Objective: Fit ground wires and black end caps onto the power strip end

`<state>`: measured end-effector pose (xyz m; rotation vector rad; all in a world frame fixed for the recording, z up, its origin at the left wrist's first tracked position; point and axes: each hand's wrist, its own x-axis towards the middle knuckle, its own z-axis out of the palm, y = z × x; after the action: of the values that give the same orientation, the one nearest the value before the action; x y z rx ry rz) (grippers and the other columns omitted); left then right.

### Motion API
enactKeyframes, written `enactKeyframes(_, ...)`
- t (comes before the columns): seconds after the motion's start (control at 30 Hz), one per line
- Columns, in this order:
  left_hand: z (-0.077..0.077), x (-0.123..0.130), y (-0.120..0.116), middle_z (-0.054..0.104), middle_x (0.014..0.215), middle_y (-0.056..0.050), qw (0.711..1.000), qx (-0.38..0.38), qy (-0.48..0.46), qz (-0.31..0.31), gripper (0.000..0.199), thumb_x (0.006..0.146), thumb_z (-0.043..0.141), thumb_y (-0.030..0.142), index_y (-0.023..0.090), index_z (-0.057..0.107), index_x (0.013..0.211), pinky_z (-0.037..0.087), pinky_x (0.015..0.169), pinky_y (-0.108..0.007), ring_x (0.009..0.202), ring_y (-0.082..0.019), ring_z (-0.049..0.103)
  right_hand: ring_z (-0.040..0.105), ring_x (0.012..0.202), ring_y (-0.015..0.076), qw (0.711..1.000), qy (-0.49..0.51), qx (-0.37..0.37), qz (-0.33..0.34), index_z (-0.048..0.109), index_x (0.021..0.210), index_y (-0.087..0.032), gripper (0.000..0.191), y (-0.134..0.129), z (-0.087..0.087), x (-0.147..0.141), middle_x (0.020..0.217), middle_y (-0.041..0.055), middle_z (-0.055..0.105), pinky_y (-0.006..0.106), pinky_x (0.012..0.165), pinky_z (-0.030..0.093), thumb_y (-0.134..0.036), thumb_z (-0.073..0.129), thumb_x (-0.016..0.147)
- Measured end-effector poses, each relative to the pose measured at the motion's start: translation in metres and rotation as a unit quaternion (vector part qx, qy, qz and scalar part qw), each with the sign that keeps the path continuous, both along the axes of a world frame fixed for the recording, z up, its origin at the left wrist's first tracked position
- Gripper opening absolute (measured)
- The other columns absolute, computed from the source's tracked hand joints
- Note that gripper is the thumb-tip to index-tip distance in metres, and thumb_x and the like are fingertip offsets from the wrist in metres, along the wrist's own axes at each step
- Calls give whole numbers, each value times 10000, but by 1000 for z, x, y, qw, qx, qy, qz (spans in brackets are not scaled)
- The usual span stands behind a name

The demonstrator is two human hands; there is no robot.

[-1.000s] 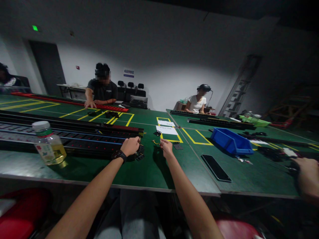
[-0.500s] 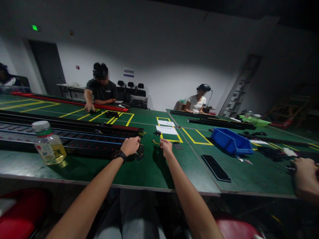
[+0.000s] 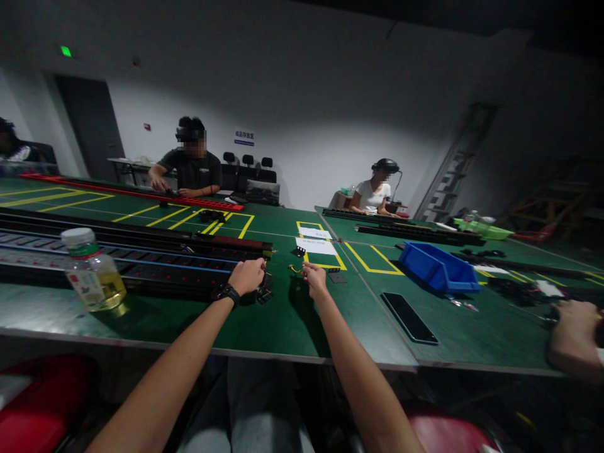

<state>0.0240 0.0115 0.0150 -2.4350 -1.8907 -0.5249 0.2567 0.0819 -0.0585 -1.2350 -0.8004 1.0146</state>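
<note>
My left hand [image 3: 246,277], with a black watch on the wrist, is closed at the right end of the long black rails [image 3: 155,267]; what its fingers grip is hidden. Small black parts [image 3: 265,293] lie just beside it. My right hand [image 3: 314,278] is pinched at the end of a short yellow wire [image 3: 296,270], above the green table. A small black bracket [image 3: 299,251] lies beyond the wire, and a flat dark piece [image 3: 336,275] lies right of my right hand.
A drink bottle [image 3: 93,270] stands at the left. To the right are a phone [image 3: 409,318], a blue bin [image 3: 438,267] and another person's hand [image 3: 576,336]. White papers [image 3: 317,245] lie ahead. Two people sit across the table [image 3: 358,340].
My hands have hardly moved. Across the table, the person at the left has drawn one hand back toward the body. The other person's hand at the right edge has shifted slightly left.
</note>
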Motion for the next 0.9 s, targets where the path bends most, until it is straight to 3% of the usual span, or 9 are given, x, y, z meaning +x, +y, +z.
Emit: enactKeyframes(0.9,0,1,0,807,1084,-82,1000,5,4,-2,284,975,458,182,228,709,1099,500,886,-338,1042,-261,748,584,533,118,1000,-15,6,6,808,919,-96,212,4,-4,0,597,5,669,193,451,414,-91,764,712)
